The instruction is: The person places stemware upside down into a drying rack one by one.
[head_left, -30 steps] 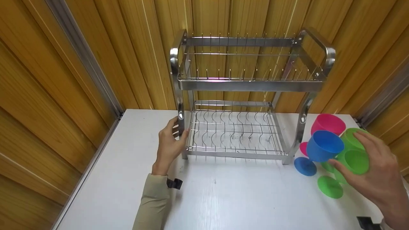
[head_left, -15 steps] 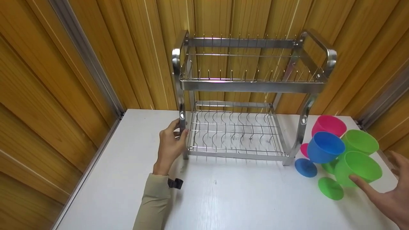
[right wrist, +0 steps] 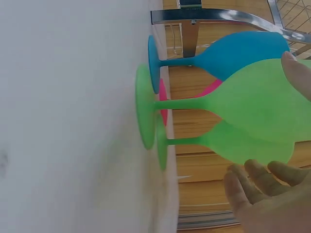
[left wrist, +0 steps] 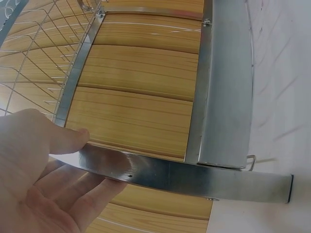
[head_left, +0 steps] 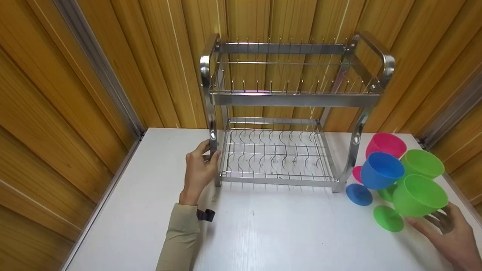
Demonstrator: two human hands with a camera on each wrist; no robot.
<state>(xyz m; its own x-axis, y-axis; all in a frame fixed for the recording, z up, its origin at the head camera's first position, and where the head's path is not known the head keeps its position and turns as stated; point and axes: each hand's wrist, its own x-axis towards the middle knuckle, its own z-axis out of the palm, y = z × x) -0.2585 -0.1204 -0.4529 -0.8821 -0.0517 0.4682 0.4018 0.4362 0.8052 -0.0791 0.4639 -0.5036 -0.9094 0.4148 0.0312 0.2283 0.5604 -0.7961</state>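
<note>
My left hand holds the front left post of a two-tier metal dish rack, thumb on one side and fingers on the other; the left wrist view shows the flat steel post in that grip. At the right, my right hand is beside the nearest green plastic goblet. In the right wrist view its thumb overlaps the bowl of this green goblet, while the other fingers are spread loosely below, apart from the bowl. The goblet stands upright on its round foot.
Close behind stand a blue goblet, a second green goblet and a pink goblet, all upright beside the rack's right front leg. The white table meets wood-panelled walls at the back and sides.
My right hand first drew back right from over the goblets, then came in low beside the nearest green one. The left hand keeps its hold on the rack post.
</note>
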